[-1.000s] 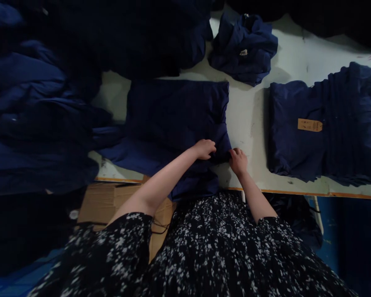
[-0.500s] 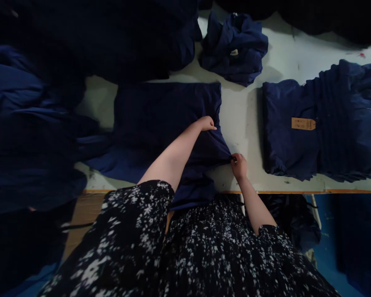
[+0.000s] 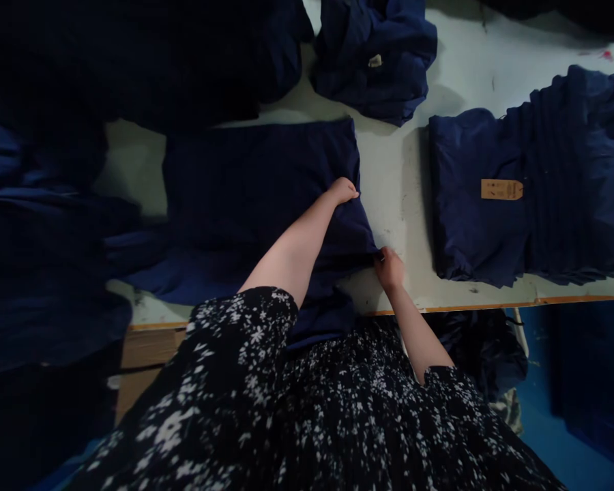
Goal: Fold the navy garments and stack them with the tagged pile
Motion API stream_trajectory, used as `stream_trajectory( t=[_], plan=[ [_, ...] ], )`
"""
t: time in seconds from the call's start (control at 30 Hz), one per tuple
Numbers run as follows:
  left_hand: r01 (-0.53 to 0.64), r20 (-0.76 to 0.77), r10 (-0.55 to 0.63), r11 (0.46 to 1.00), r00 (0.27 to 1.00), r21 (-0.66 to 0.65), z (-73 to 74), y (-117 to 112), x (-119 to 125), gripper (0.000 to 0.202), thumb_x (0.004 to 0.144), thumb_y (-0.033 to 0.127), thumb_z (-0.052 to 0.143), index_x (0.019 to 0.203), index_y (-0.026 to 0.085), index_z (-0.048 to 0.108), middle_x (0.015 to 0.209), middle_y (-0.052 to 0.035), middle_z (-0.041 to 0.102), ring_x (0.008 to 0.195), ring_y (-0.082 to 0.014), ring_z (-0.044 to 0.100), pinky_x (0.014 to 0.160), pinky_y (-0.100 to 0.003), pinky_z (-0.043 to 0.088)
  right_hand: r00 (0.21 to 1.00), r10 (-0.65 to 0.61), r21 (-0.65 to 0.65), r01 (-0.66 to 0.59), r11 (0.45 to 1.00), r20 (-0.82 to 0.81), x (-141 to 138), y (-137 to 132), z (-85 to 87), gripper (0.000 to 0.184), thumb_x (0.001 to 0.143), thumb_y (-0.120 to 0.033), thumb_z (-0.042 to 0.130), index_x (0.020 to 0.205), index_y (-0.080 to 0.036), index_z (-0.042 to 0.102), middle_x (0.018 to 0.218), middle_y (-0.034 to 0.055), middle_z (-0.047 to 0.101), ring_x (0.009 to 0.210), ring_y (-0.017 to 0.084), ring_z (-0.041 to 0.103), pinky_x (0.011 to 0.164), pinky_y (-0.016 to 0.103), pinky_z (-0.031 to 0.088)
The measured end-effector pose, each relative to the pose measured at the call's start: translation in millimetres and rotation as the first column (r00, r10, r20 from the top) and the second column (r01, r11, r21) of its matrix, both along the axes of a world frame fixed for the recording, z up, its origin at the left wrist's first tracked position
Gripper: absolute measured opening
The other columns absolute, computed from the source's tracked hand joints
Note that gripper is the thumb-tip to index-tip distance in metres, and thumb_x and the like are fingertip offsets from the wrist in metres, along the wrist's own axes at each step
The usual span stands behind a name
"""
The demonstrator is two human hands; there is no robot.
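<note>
A navy blue garment [image 3: 235, 184] lies spread on the pale table [image 3: 383, 170], part of it hanging over the front edge toward me. Which kind of garment it is I cannot tell. My left hand [image 3: 344, 191] reaches across it and pinches the cloth near its right edge. Lower and farther right, my right hand [image 3: 390, 268] grips the near right corner of the same garment. The cloth edge runs fairly straight between the two hands.
To the right stands a row of folded navy garments [image 3: 478, 239] with a brown paper tag [image 3: 501, 189]. A crumpled navy bundle [image 3: 373, 61] sits at the back. Dark cloth heaps [image 3: 41, 259] crowd the left. A cardboard box [image 3: 148, 348] shows below the table edge.
Both hands keep hold of the garment. The right hand has come slightly closer to the left, and the cloth edge between them has fewer puckers. The whole view has shifted and tilted a little.
</note>
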State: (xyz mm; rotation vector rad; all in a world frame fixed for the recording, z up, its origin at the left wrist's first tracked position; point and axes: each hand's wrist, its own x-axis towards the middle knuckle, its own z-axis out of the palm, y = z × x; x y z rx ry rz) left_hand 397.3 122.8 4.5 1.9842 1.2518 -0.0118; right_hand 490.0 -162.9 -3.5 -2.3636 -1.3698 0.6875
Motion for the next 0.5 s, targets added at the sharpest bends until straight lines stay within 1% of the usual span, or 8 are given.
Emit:
stream_trajectory(
  t=[0.07, 0.17, 0.23, 0.3, 0.37, 0.4, 0.47, 0.5],
  plan=[
    [-0.006, -0.002, 0.006, 0.999, 1.0, 0.047, -0.4, -7.7, 1.5, 0.021, 0.095, 0.028, 0.064, 0.1, 0.015, 0.08, 0.097, -0.0106, 0.077, 0.087, -0.0202, 0.066, 0.081, -0.032, 0.049, 0.998, 0.034, -0.019, -0.033, 0.999, 0.044, 1.0, -2.9, 0.2, 0.015, 0.094, -0.024, 0.055, 0.101, -0.022, 0.068, 0.106, 0.0115, 0.071, 0.093, 0.025, 0.064, 0.079, 0.033, 0.047],
    [0.058, -0.046, -0.051, 0.984, 0.998, 0.166, 3.5, -26.8, 1.3, 0.028, 0.102, 0.034, 0.057, 0.109, 0.016, 0.078, 0.113, -0.0133, 0.075, 0.101, -0.0234, 0.066, 0.09, -0.034, 0.049, 0.997, 0.04, 0.024, -0.042, 0.999, 0.071, 4.8, -2.2, 2.0, 0.025, 0.092, -0.021, 0.056, 0.112, -0.021, 0.071, 0.118, 0.0138, 0.069, 0.103, 0.027, 0.064, 0.087, 0.036, 0.051],
    [0.096, -0.078, -0.079, 0.965, 0.994, 0.243, 8.0, -42.5, -3.8, 0.033, 0.105, 0.037, 0.053, 0.121, 0.017, 0.075, 0.124, -0.0143, 0.071, 0.113, -0.0264, 0.064, 0.098, -0.037, 0.048, 0.995, 0.064, 0.075, -0.07, 0.995, 0.081, 9.1, 0.2, 5.1, 0.039, 0.088, -0.018, 0.057, 0.125, -0.021, 0.07, 0.127, 0.0151, 0.066, 0.111, 0.029, 0.062, 0.095, 0.039, 0.052],
    [0.113, -0.086, -0.089, 0.937, 0.992, 0.332, 11.9, -57.8, -15.9, 0.039, 0.106, 0.038, 0.05, 0.135, 0.018, 0.068, 0.135, -0.0157, 0.066, 0.124, -0.0295, 0.06, 0.108, -0.042, 0.045, 0.984, 0.142, 0.095, -0.152, 0.984, 0.105, 14.6, 2.2, 8.9, 0.048, 0.084, -0.014, 0.058, 0.13, -0.02, 0.069, 0.13, 0.0159, 0.064, 0.117, 0.03, 0.061, 0.102, 0.042, 0.051],
    [0.12, -0.073, -0.099, 0.905, 0.992, 0.409, 14.0, -70.2, -37.0, 0.044, 0.106, 0.036, 0.05, 0.144, 0.018, 0.061, 0.142, -0.0159, 0.062, 0.133, -0.0304, 0.056, 0.118, -0.046, 0.037, 0.962, 0.246, 0.12, -0.259, 0.958, 0.115, 20.4, 3.6, 12.1, 0.053, 0.078, -0.011, 0.06, 0.129, -0.02, 0.071, 0.13, 0.0164, 0.065, 0.118, 0.032, 0.06, 0.105, 0.046, 0.051],
    [0.116, -0.061, -0.099, 0.893, 0.993, 0.435, 14.4, -75.2, -51.3, 0.044, 0.106, 0.034, 0.05, 0.146, 0.018, 0.06, 0.144, -0.0153, 0.061, 0.135, -0.0298, 0.054, 0.123, -0.047, 0.032, 0.951, 0.291, 0.162, -0.305, 0.938, 0.106, 23.4, 4.7, 12.9, 0.056, 0.075, -0.01, 0.061, 0.128, -0.02, 0.071, 0.13, 0.0163, 0.065, 0.119, 0.033, 0.06, 0.106, 0.047, 0.051],
    [0.052, -0.025, -0.045, 0.884, 0.999, 0.464, 14.5, -83.0, -87.6, 0.039, 0.104, 0.03, 0.052, 0.141, 0.021, 0.064, 0.145, -0.0118, 0.062, 0.137, -0.027, 0.054, 0.128, -0.043, 0.026, 0.933, 0.352, 0.316, -0.357, 0.879, 0.074, 28.7, 9.6, 12.9, 0.058, 0.072, -0.011, 0.061, 0.128, -0.02, 0.071, 0.13, 0.0154, 0.066, 0.121, 0.032, 0.06, 0.107, 0.049, 0.052],
    [-0.01, -0.005, 0.015, 0.88, 1.0, 0.475, 14.6, -86.3, -109.2, 0.036, 0.103, 0.028, 0.055, 0.137, 0.023, 0.066, 0.143, -0.0102, 0.063, 0.137, -0.0258, 0.054, 0.128, -0.041, 0.026, 0.928, 0.367, 0.405, -0.359, 0.841, 0.06, 30.8, 14.5, 12.3, 0.055, 0.073, -0.012, 0.061, 0.126, -0.021, 0.072, 0.129, 0.0144, 0.067, 0.121, 0.031, 0.061, 0.107, 0.05, 0.052]
  ],
)
